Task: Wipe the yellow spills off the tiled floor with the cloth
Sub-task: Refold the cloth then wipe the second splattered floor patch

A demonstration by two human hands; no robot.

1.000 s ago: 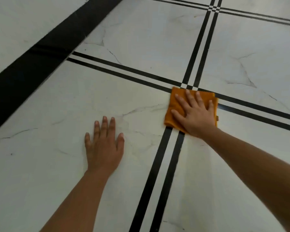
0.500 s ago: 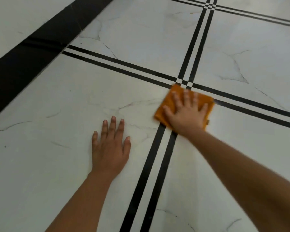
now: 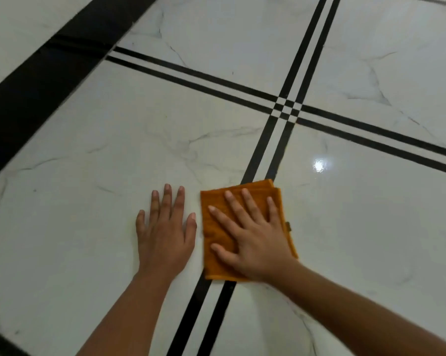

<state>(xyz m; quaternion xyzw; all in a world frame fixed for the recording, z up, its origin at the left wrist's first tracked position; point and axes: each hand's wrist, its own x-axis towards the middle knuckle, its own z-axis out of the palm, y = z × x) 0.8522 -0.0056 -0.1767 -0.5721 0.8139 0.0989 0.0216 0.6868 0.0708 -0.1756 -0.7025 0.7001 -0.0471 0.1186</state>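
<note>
Right hand (image 3: 255, 242) is flat with fingers spread, pressing the folded orange cloth (image 3: 216, 222) onto the tiled floor (image 3: 371, 227). Left hand (image 3: 165, 232) is open too, palm down just beside the cloth, only bracing. 1 second ago the cloth sat up at the crossing of the black lines (image 3: 286, 110); now it's dragged back toward the person along the 2 stripes. Can't spot any obvious yellow left on that stretch, so it looks nearly clean.
</note>
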